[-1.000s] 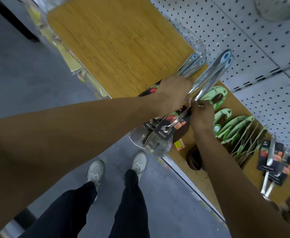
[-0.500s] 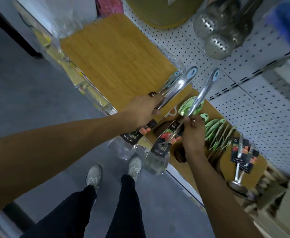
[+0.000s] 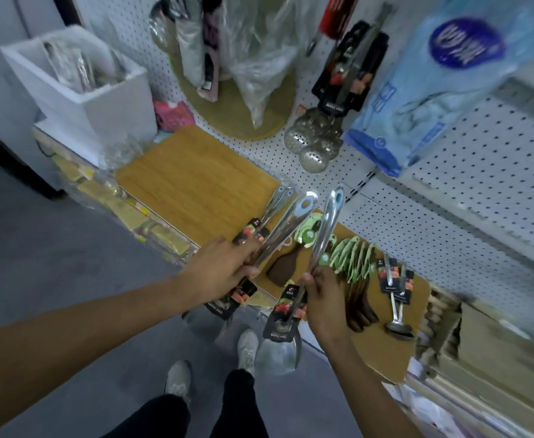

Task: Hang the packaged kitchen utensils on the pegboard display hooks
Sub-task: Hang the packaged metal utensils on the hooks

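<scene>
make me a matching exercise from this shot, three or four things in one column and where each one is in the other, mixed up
Things
1. single packaged utensil
2. bundle of packaged utensils
3. perforated ladles
4. white bin

Places
A. hanging on the pegboard
B. standing at the far left end of the shelf
C. held by the right hand
D. held by the left hand

Pairs: 1-C, 2-D, 3-A, 4-B
</scene>
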Motion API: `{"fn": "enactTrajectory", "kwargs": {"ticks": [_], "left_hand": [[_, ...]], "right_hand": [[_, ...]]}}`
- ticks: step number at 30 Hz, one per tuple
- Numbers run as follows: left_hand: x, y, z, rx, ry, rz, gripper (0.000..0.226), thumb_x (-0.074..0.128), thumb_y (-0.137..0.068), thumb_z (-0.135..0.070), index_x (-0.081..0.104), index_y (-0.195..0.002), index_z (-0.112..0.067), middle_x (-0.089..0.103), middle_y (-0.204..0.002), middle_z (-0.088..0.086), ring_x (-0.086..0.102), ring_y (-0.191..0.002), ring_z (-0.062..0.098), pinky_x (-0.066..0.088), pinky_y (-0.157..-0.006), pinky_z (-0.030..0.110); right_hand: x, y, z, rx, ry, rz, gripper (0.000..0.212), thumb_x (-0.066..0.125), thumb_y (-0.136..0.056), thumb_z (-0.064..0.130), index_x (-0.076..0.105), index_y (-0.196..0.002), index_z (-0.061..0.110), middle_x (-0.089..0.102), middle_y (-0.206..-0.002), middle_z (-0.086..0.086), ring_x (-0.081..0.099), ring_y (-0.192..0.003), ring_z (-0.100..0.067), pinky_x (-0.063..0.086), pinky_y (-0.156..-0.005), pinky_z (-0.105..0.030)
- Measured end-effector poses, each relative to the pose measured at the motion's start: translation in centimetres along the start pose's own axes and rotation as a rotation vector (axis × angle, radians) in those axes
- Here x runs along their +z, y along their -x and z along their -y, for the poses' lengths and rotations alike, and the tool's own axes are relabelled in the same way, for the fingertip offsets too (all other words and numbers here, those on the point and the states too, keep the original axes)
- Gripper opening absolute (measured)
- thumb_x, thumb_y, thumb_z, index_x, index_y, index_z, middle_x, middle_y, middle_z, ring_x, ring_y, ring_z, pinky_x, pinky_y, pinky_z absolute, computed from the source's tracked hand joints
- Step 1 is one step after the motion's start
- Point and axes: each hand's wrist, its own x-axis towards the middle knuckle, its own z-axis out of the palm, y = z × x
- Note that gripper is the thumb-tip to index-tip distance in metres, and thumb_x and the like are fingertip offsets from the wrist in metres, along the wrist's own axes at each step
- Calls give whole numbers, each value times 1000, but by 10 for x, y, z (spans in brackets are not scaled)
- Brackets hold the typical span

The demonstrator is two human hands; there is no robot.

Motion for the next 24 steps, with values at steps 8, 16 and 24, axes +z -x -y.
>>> {"fn": "enactTrajectory", "kwargs": {"ticks": [8,16,24], "left_hand": [[-47,16,-55,182,36,-1,26,60,-94,-42,51,-106,-20,55,-72,-12,39,-60,8,40,-66,30],[-72,0,-120,257,34,49,26,60,-91,-47,43,-90,-28,53,-69,-18,44,-59,-2,46,-62,26],[-47,-25,-208,335,86,95,31,50,-80,-66,43,-92,-38,66,-80,-18,59,-69,-8,44,-56,13]], "right_hand": [[-57,77,23,-35,3,-101,16,46,-102,24,42,-94,37,65,-77,6,64,-66,-14,56,-62,-44],[-117,115,7,-22,-27,-201,5,47,-102,26,50,-102,22,67,-82,4,66,-74,-14,56,-67,-46],[-193,154,-36,-2,45,-297,7,42,-102,36,43,-96,32,58,-73,-2,59,-68,-21,55,-62,-46]]}}
